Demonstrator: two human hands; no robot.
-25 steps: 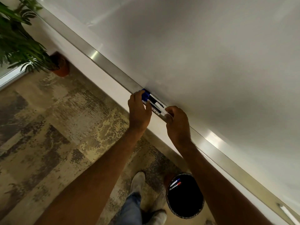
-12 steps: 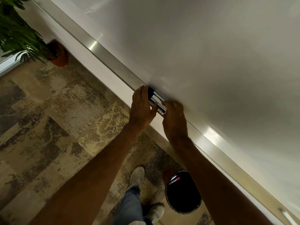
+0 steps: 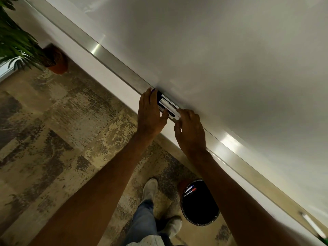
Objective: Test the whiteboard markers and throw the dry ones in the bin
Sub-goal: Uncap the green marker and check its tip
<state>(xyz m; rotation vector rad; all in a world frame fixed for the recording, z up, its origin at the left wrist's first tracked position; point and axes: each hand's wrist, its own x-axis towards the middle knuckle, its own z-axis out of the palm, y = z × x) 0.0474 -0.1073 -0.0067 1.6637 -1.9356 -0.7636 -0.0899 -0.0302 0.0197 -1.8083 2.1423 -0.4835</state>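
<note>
A whiteboard (image 3: 221,50) with a metal tray (image 3: 113,63) along its lower edge hangs above mottled carpet (image 3: 53,130). On the tray lie bundled markers (image 3: 167,105); the left hand (image 3: 150,114) lies flat-fingered against them, the right hand (image 3: 190,130) apparently pinches their end. Discarded markers (image 3: 190,189) sit in the black bin (image 3: 200,205) below, with a potted plant (image 3: 21,45) in the corner.

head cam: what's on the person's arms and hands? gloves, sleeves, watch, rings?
Nothing worn: the left hand and right hand are bare, no gloves, and no rings are visible. Both forearms are uncovered to the frame edge, with no sleeves, watch or bands in view.
</note>
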